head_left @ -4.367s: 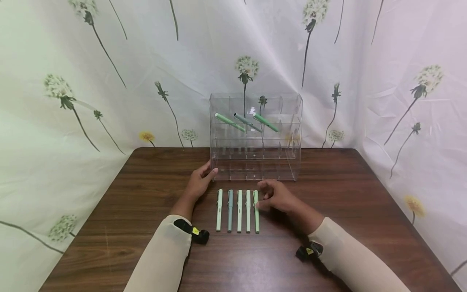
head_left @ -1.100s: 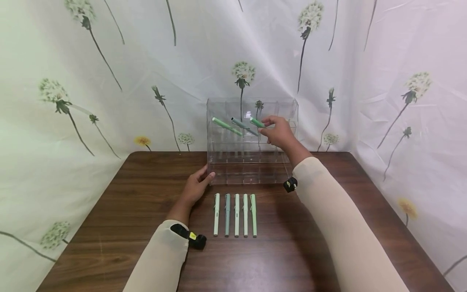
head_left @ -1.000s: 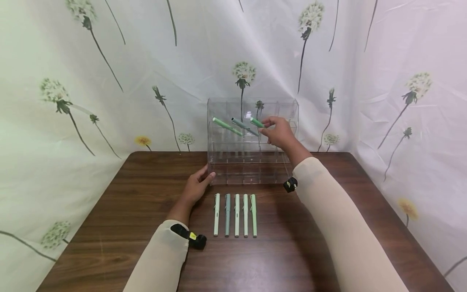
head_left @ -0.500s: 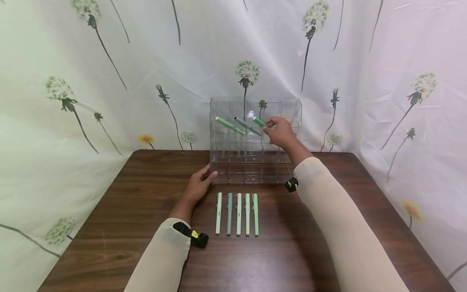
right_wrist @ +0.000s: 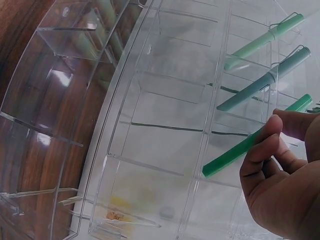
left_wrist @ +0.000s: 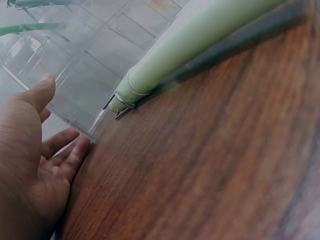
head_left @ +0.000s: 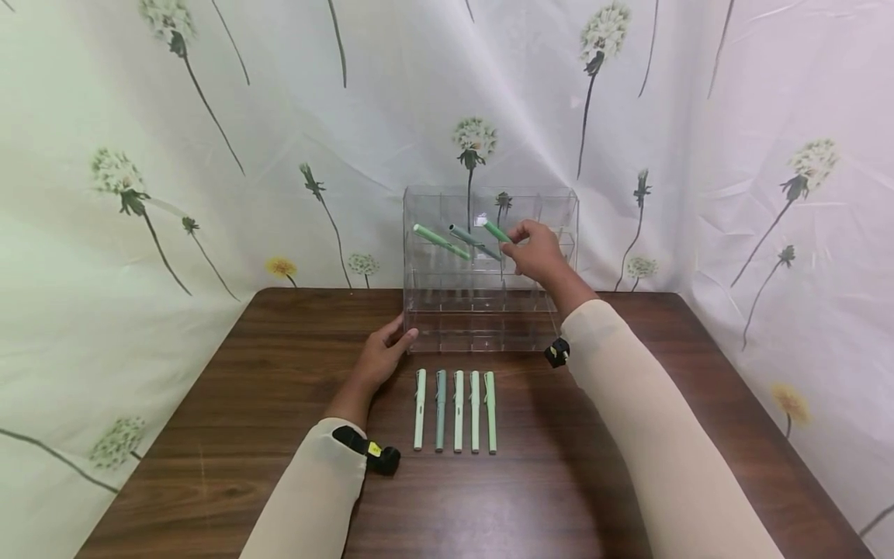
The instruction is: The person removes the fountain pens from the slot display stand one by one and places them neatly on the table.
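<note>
A clear acrylic pen organizer [head_left: 447, 299] with tiered compartments stands at the back of the table. My right hand [head_left: 536, 250] is at its upper tier, thumb and fingers pinching a dark green pen [right_wrist: 227, 159] around its middle. Beside that pen, a grey-blue pen [right_wrist: 265, 80] and a light green pen [right_wrist: 265, 42] lean in neighbouring compartments. At the organizer's lower left corner, my left hand [head_left: 380, 355] rests with its thumb at the front and its loosely extended fingers [left_wrist: 75, 155] along the side.
In front of the organizer several capped pens lie in a parallel row, among them a pale pen [head_left: 420, 411], a grey-blue pen [head_left: 440, 411] and a light green pen [head_left: 491, 413]. A flower-print cloth [head_left: 335, 140] hangs behind the wooden table [head_left: 279, 435].
My right hand has risen from beside the row of pens to the upper tier and taken hold of the dark green pen. Lately the pen's tilt has shifted slightly. My left hand stays put.
</note>
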{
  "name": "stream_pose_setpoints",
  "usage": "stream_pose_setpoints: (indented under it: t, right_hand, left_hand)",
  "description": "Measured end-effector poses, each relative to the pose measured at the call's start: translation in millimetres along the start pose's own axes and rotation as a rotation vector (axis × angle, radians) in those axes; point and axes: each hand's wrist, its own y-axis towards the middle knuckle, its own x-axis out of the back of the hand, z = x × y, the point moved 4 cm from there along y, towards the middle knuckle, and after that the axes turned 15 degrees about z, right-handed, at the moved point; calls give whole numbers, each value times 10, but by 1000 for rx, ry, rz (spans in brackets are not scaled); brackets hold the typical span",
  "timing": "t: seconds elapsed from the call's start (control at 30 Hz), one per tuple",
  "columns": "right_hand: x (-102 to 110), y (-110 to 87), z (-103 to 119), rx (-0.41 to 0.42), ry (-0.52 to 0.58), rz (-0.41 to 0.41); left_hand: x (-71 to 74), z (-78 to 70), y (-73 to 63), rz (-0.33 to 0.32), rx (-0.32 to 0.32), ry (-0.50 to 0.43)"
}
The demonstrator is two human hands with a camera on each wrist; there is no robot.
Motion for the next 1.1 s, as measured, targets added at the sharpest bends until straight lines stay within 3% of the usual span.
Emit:
stream_pose_setpoints:
  t: [0.47, 1.1]
  right_hand:
    - [-50, 2, -3, 30, -6, 2]
    - [6, -41, 75, 58, 48, -129]
  left_hand:
    - [-11, 11, -19, -10, 11, -10]
    - [-8, 32, 16, 6, -2, 1]
